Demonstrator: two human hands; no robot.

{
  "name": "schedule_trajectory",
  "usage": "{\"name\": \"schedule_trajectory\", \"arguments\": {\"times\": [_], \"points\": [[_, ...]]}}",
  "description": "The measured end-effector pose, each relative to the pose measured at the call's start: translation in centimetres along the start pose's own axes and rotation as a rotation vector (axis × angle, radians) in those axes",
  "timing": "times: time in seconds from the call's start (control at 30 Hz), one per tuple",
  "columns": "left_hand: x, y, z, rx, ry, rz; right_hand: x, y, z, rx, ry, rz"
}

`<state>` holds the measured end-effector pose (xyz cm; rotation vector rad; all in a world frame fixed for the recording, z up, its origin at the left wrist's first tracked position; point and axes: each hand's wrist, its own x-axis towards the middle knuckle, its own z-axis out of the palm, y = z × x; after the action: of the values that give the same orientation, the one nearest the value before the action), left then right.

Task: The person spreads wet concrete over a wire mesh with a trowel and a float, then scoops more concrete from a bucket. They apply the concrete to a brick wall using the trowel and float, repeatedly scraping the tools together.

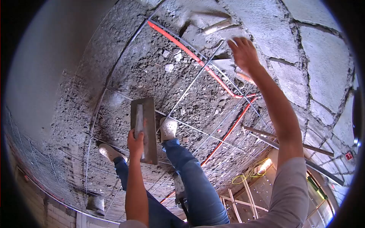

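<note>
My left hand point(135, 143) is wrapped around the long handle of a rectangular plastering trowel point(149, 131), whose flat plate faces up over the rubble floor. My right hand point(243, 53) is stretched toward the stone wall with its fingers apart, and no object shows in it. Near its fingertips the end of a thin rebar point(217, 49) sticks out. A pale handle-like piece point(217, 26) lies on a grey, mortar-smeared heap beyond the hand. Partly hidden behind my right wrist is an orange-tinted piece point(245, 77) that I cannot make out.
Red conduit point(186, 49) and a grid of rebar point(190, 91) cross the gravel floor around my feet. Smooth wet concrete point(42, 68) lies at the left. The stone wall point(289, 76) rises on the right, with bars point(289, 140) near it. A bucket point(95, 203) stands at lower left.
</note>
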<state>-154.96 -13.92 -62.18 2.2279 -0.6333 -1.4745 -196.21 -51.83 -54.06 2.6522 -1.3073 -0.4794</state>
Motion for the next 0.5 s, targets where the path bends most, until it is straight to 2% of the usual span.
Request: {"name": "schedule_trajectory", "arguments": {"times": [0.03,0.1,0.13,0.2,0.23,0.3,0.37,0.4,0.5], "points": [[0.0,-0.5,-0.1,-0.003,0.001,-0.013,3.0,-0.9,0.1,-0.043,0.047,-0.086],[0.3,-2.0,-0.7,-0.007,0.016,-0.008,8.2,-2.3,1.2,-0.065,0.005,-0.091],[0.0,-1.3,-1.0,-0.044,-0.002,-0.068,9.5,-2.7,2.1,-0.059,0.005,-0.104],[0.2,-2.4,-1.5,-0.070,0.003,-0.138,12.0,-3.4,3.7,-0.160,-0.240,-0.022],[0.2,-2.8,-1.6,-0.094,-0.006,-0.198,12.6,-3.6,4.2,-0.195,-0.292,-0.020],[-0.2,-1.9,-1.9,-0.140,0.010,-0.225,13.1,-3.9,4.8,-0.153,-0.432,0.132],[-0.4,-1.6,-2.3,-0.169,0.019,-0.253,12.9,-3.3,4.6,-0.174,-0.707,0.119],[-0.4,-1.6,-2.4,-0.220,0.007,-0.249,12.3,-3.1,4.1,-0.149,-0.767,0.099],[-0.5,-1.8,-2.3,-0.339,-0.005,-0.264,7.9,-3.3,2.7,-0.031,-0.662,0.162]]}}
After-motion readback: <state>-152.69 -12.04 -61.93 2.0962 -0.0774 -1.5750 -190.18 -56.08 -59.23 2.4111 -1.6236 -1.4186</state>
